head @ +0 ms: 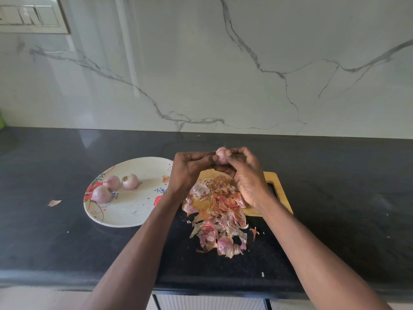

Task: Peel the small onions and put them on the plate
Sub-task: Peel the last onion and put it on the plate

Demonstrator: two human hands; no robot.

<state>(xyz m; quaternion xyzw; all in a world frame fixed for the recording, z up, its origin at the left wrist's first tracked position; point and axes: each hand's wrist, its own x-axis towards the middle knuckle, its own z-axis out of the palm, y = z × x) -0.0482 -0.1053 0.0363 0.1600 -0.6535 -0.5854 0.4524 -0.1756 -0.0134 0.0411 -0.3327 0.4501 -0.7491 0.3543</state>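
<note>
You are mid-peel: your left hand (pixel 190 168) and right hand (pixel 245 175) are raised above the cutting board (pixel 273 177), fingers (pixel 237 151) of both curled round one small onion (pixel 222 155), which looks nearly bare, with a wisp of skin at its top. Three peeled onions (pixel 116 186) already lie on the plate (pixel 125 215) towards the tabletop's left edge, and the peels (pixel 219 211) are heaped on the board and spill towards the near edge. Next, I judge, you pinch off that last skin, then carry the onion left to the plate.
</note>
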